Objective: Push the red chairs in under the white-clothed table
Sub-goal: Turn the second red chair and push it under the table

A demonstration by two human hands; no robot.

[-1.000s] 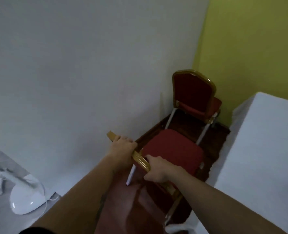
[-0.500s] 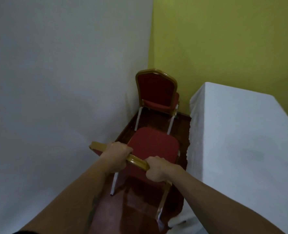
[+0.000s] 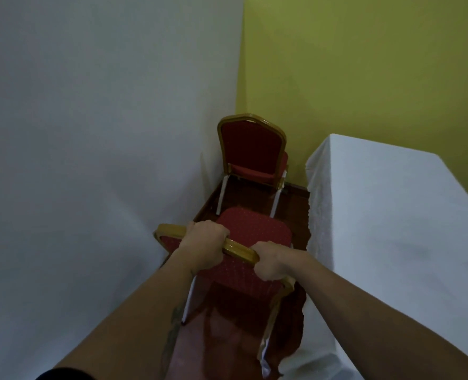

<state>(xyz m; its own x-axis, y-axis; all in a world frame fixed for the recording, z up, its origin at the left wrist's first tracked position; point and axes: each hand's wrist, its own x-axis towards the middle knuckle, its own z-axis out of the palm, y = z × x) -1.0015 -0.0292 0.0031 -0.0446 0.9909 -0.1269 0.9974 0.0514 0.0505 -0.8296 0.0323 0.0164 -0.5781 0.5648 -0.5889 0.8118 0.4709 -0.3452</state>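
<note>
A red chair (image 3: 252, 229) with a gold frame stands right below me, its seat facing away. My left hand (image 3: 204, 242) grips the top rail of its backrest on the left. My right hand (image 3: 272, 260) grips the same rail at its right corner. The white-clothed table (image 3: 386, 215) stands to the right of this chair, its cloth hanging to the floor. A second red chair (image 3: 252, 152) stands further back in the corner, its seat turned toward the table.
A grey-white wall (image 3: 90, 160) runs close along the left. A yellow-green wall (image 3: 364, 64) closes off the back. Dark red-brown floor (image 3: 227, 338) forms a narrow aisle between the left wall and the table.
The view has swung right, bringing more of the table and yellow wall into sight. The held chair has turned and now points along the aisle. Both hands keep their grip on the backrest.
</note>
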